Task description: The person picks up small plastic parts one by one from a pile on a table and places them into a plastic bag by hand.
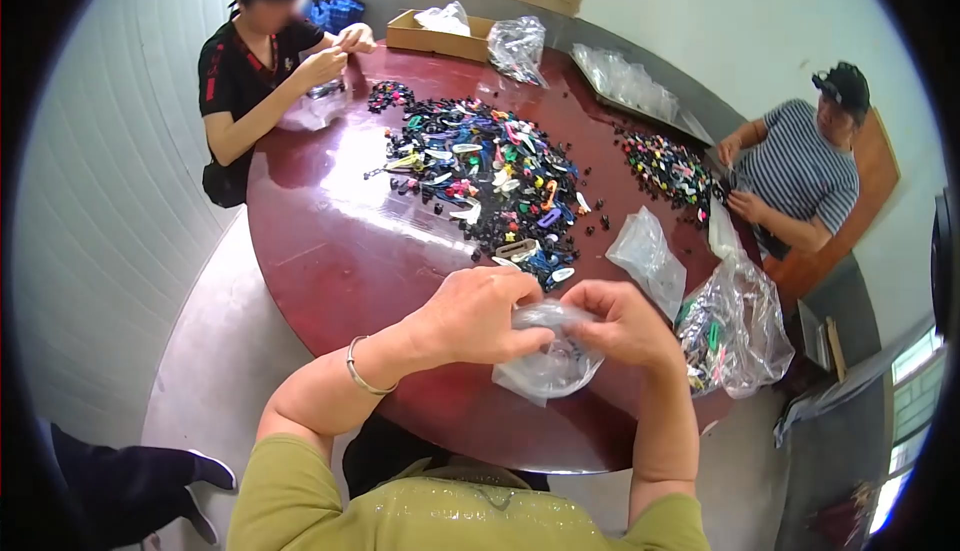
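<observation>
My left hand has its thumb and fingers closed on a clear plastic bag near the front edge of the round red table. On the bag's other side, my right hand pinches its upper rim. The bag hangs between both hands, and its contents are hard to make out. Just beyond my hands lies a large pile of small colourful hair clips, mostly black with white, blue, yellow and green ones.
A co-worker sits at the back left, another at the right beside a smaller clip pile. A filled clear bag, a flat bag, a cardboard box and a tray of bags are around the table.
</observation>
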`<state>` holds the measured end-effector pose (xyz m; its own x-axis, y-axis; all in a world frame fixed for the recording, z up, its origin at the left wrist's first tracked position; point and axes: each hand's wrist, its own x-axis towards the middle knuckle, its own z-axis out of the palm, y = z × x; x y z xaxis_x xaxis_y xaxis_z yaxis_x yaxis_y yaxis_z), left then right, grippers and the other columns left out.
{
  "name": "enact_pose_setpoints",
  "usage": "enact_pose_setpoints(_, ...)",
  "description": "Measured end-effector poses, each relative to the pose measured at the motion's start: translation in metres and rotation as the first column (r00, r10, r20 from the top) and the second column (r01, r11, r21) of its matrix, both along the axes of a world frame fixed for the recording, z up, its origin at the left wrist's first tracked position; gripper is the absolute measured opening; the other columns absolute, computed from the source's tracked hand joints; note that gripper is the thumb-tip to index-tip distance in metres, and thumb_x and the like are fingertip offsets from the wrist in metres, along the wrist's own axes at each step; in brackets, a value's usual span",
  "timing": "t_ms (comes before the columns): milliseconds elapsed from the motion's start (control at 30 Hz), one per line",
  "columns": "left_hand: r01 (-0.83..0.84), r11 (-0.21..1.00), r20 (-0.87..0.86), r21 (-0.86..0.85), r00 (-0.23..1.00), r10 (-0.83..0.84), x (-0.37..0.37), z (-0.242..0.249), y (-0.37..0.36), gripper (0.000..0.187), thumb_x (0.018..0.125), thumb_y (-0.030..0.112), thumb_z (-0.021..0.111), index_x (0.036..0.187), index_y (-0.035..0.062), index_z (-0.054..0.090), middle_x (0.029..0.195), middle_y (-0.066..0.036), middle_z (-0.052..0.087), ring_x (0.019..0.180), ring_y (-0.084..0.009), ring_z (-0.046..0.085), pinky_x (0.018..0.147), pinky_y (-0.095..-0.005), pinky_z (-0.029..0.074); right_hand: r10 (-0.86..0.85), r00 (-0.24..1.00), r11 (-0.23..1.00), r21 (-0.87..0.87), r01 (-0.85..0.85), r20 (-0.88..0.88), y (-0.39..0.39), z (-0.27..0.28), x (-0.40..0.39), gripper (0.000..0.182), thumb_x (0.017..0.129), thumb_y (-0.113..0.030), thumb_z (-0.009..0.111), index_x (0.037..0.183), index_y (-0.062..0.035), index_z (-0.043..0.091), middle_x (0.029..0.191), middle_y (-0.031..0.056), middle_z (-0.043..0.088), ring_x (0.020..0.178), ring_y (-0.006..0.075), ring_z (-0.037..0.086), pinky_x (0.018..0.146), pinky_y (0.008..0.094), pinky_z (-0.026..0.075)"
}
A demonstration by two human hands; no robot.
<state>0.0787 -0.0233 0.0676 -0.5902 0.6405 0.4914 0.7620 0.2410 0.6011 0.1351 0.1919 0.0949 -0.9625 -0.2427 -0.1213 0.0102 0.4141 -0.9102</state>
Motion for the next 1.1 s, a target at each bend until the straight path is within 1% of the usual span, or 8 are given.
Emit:
enact_pose_setpoints(67,-0.029,0.991,-0.007,0.133,1.000,0.030,0.000,0.003,-0.001,0.027,0.069,0.024,0.071,0.085,0.0038,0.066,0.078,-0.012,0.066,0.072,-0.0296,0.065,0.066,-0.0369,0.051,0.017,0.998,0.998,0.067,-0.013,-0.060,-0.005,-0.009,-0.001,0.016,0.081,-0.008,0.064,0.092,0.0026,0.064,0.076,0.0013,0.063,0.071,0.0054,0.053,0.064,0.0238,0.045)
enact_pose_setpoints(200,0.028,0.999,0.030,-0.019,0.999,-0.028,-0.002,0.005,-0.009,0.025,0.069,0.024,0.069,0.083,0.0042,0.066,0.074,-0.012,0.066,0.071,-0.0309,0.065,0.065,-0.0383,0.052,0.020,1.000,0.994,0.106,-0.019,-0.002,-0.016,-0.010,0.000,0.025,0.079,-0.013,0.070,0.097,0.0024,0.065,0.080,0.0028,0.065,0.072,0.0062,0.055,0.064,0.0251,0.047)
enact_pose_setpoints(333,-0.010,1.000,0.012,0.017,1.000,0.010,-0.009,-0.006,-0.005,0.016,0.071,0.019,0.063,0.073,0.0034,0.066,0.064,-0.017,0.063,0.065,-0.0358,0.064,0.061,-0.0429,0.051,-0.005,1.000,0.993,0.115,0.008,-0.029,-0.022,-0.011,0.000,0.035,0.076,-0.017,0.073,0.104,0.0022,0.063,0.085,0.0075,0.068,0.074,0.0116,0.063,0.066,0.0268,0.051)
enact_pose_setpoints(467,-0.084,0.989,-0.008,0.120,0.996,0.085,-0.010,-0.011,-0.002,0.015,0.072,0.017,0.062,0.067,0.0029,0.062,0.064,-0.018,0.062,0.063,-0.0360,0.063,0.059,-0.0434,0.051,0.112,0.986,0.820,0.572,-0.020,-0.126,-0.039,0.030,0.007,0.043,0.069,-0.019,0.075,0.105,0.0009,0.063,0.083,0.0142,0.067,0.070,0.0236,0.066,0.066,0.0325,0.051)
enact_pose_setpoints(567,-0.093,0.975,-0.043,0.200,0.994,0.104,-0.010,-0.010,-0.003,0.014,0.072,0.016,0.061,0.066,0.0031,0.061,0.064,-0.018,0.062,0.062,-0.0361,0.063,0.058,-0.0434,0.051,0.080,0.995,0.776,0.630,-0.028,-0.054,-0.030,0.032,0.007,0.037,0.070,-0.014,0.071,0.104,-0.0001,0.063,0.080,0.0144,0.067,0.070,0.0251,0.065,0.067,0.0335,0.051)
enact_pose_setpoints(700,0.015,0.998,0.073,0.060,0.997,-0.019,-0.011,-0.002,-0.011,0.019,0.072,0.021,0.061,0.070,0.0021,0.063,0.066,-0.016,0.063,0.067,-0.0350,0.063,0.063,-0.0433,0.051,0.019,0.992,0.860,0.505,-0.080,0.125,-0.012,0.035,0.000,0.031,0.073,0.001,0.064,0.103,0.0033,0.061,0.084,0.0036,0.065,0.077,0.0090,0.060,0.069,0.0253,0.050)
enact_pose_setpoints(833,0.160,0.986,0.207,-0.049,0.967,-0.147,-0.015,0.010,-0.023,0.029,0.071,0.030,0.063,0.075,0.0009,0.065,0.072,-0.016,0.066,0.070,-0.0317,0.065,0.066,-0.0403,0.050,0.084,0.964,0.861,0.469,-0.197,0.252,-0.017,0.037,-0.005,0.029,0.076,0.002,0.067,0.104,0.0030,0.061,0.091,0.0030,0.065,0.081,0.0074,0.059,0.070,0.0228,0.049)
enact_pose_setpoints(1100,0.239,0.965,0.357,-0.109,0.915,-0.186,-0.022,0.006,-0.018,0.028,0.073,0.027,0.064,0.076,0.0001,0.067,0.076,-0.018,0.067,0.075,-0.0295,0.066,0.069,-0.0376,0.051,0.186,0.923,0.979,0.016,-0.203,0.336,-0.006,0.028,-0.023,0.042,0.077,-0.012,0.077,0.113,0.0009,0.059,0.098,0.0029,0.065,0.087,0.0099,0.060,0.077,0.0249,0.049)
